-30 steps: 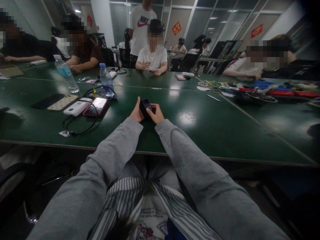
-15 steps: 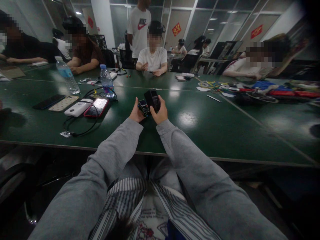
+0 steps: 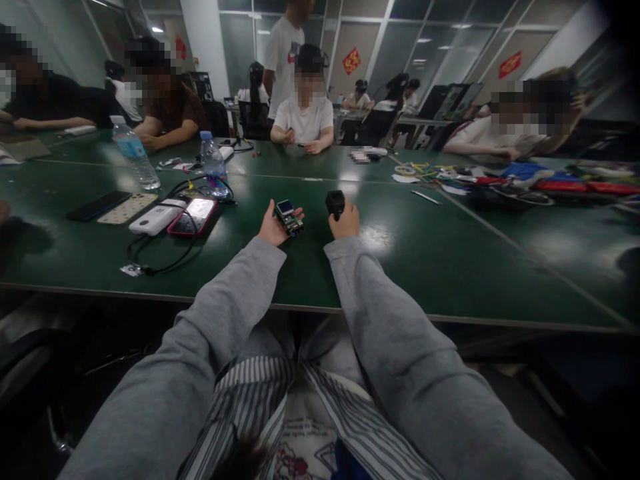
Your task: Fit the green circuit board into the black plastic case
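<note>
A small circuit board with a screen (image 3: 290, 219) rests in my left hand (image 3: 273, 227), lying across the palm with the thumb along its left side. Its screen faces up and bare components show below it. To the right, my right hand (image 3: 346, 222) has its fingers round a black box-shaped case (image 3: 335, 202), held upright low over the table or touching it; I cannot tell which. The board and the case are apart, with a strip of green tabletop (image 3: 314, 267) between them.
Left of my hands lie a red-edged phone (image 3: 194, 216), a white power bank (image 3: 158, 217) with a black cable, and two more phones. Two water bottles (image 3: 214, 163) stand behind them. A pen (image 3: 427, 197) and tangled cables (image 3: 450, 175) lie to the right. A person (image 3: 305, 120) sits opposite.
My right hand has moved right and away from the board with the black case, which is now upright. The left hand has turned more open under the board, showing its screen.
</note>
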{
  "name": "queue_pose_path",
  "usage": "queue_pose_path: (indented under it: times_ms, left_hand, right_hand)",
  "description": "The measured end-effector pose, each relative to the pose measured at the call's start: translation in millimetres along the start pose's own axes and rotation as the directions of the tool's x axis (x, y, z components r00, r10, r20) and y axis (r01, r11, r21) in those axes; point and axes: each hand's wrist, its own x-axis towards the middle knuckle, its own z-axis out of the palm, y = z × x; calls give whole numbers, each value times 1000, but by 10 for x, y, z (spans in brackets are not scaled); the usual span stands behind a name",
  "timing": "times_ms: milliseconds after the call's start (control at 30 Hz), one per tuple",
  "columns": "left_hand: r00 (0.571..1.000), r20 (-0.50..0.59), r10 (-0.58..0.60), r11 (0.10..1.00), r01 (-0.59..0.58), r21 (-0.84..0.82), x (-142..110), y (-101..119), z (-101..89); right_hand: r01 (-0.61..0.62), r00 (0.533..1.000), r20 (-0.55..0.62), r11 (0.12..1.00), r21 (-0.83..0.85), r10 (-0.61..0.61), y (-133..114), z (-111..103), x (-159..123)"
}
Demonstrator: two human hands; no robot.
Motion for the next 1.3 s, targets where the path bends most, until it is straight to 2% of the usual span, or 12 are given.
queue_pose_path:
  times_ms: [200, 600, 800, 1000, 1133, 1200, 1300]
  left_hand:
    - [1000, -2, -14, 1000, 14, 15, -1, -12, 0]
    - [998, 16, -60, 989, 61, -132, 24, -7, -21]
    - [998, 14, -56, 989, 57, -140, 31, -12, -21]
    - [998, -4, -69, 985, 67, -158, 4, 2, 8]
    - [997, -23, -73, 984, 68, -164, 16, 4, 4]
    - [997, -30, -78, 982, 72, -173, 30, 3, -5]
    - [996, -27, -82, 982, 76, -174, 46, 1, -19]
  right_hand:
    - [-43, 994, 101, 998, -53, 48, 9, 6, -33]
    - [-23, 988, 144, 983, -183, 49, -47, -49, -64]
    - [-20, 988, 149, 986, -167, 46, -47, -47, -64]
    - [-33, 993, 112, 994, -105, 45, -43, -28, -85]
    - [-70, 997, 41, 997, 37, 68, -92, -17, -69]
    - [-40, 999, -8, 989, 144, 42, -156, 2, -68]
    - [75, 997, -41, 952, 296, -66, -303, 51, -121]
